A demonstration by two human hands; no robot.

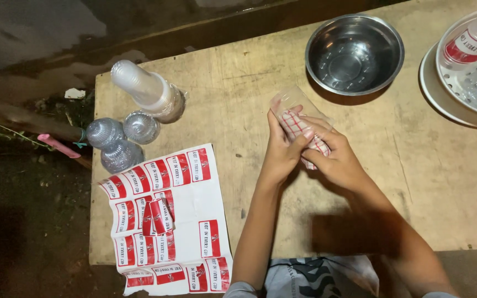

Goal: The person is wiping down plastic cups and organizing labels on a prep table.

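Over the middle of the wooden table [393, 165], a little toward its far edge, both hands work on one clear plastic cup [289, 101]; the left hand [280, 152] is wrapped around the cup's lower side, fingers curled to hold it tilted, mouth pointing up and away; the right hand [335, 160] is closed on a red-and-white checked cloth [299, 129], pressing it against and partly into the cup.

The cup looks thin, light and easily crushed, so it likely wants a gentle grip around its wall rather than a squeeze at the rim; if wet it would be slippery; the cloth is soft and bunches wherever the fingers push it.

Near the far left corner a sleeve of stacked clear cups [149, 91] lies on its side in a plastic wrapper, with three clear domed lids [121, 140] just beside it at the left edge; toward the near left corner lies a white sheet of red-and-white stickers [167, 221], overhanging the near edge, a few peeled and curled in its middle. At the far edge stands an empty steel bowl [354, 52]; at the far right corner a white colander [470, 60] sits on a plate [434, 91], holding a labelled cup and other clear plastic pieces.
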